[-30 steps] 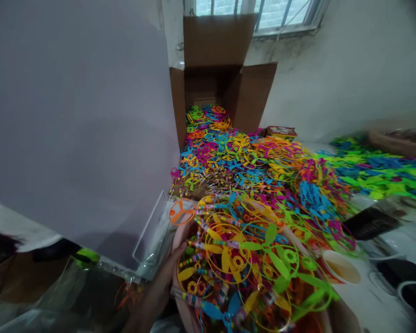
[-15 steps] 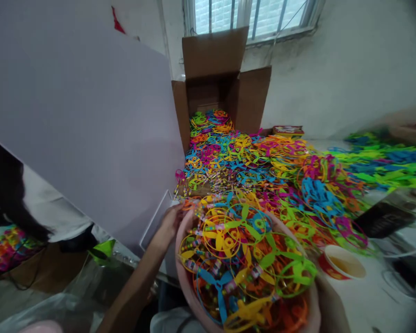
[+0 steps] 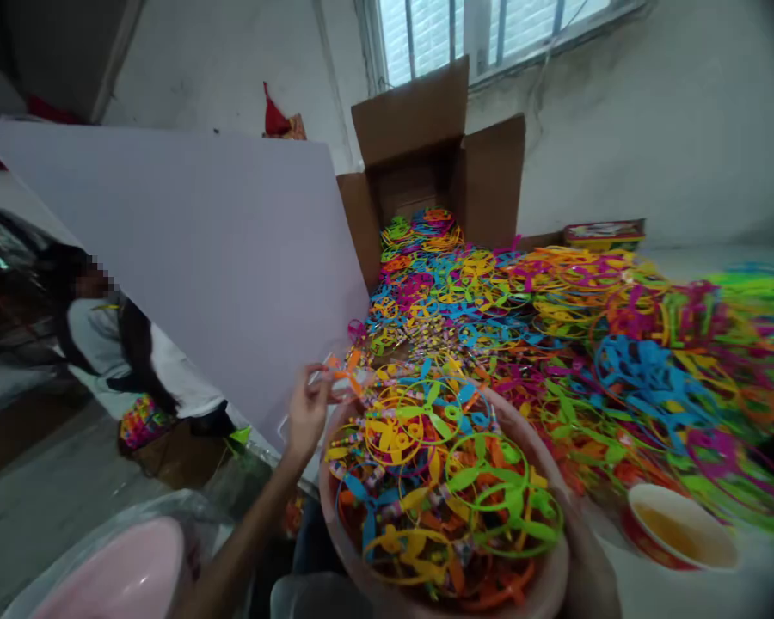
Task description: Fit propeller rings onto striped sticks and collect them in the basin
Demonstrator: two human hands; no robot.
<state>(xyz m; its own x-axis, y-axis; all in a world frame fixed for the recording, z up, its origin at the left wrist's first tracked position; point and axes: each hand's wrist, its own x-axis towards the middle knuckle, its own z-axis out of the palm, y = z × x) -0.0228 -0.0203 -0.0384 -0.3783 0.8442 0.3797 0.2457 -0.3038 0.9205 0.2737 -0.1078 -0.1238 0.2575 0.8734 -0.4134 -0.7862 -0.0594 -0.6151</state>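
A pink basin (image 3: 331, 516) heaped with propeller toys (image 3: 426, 481) in yellow, green, blue and orange sits low in front of me. The right side of its wall rests against my right hand (image 3: 586, 550), whose fingers are mostly hidden behind it. At the basin's upper left edge, my left hand (image 3: 310, 411) is closed in a pinch on an orange propeller (image 3: 352, 371). Small patterned sticks are mixed among the propellers in the basin.
A cardboard box (image 3: 494, 185) lies open, spilling a wide pile of propellers (image 3: 477, 292). Nearby are a paper cup (image 3: 677, 526) with yellowish liquid, a grey panel (image 3: 232, 258), a second pink basin (image 3: 122, 576) at lower left, and another person (image 3: 103, 335) beyond the panel.
My left hand has lifted off the basin's left rim and now holds the orange propeller up. My right hand stays at the basin. The view has shifted, showing more of the left side.
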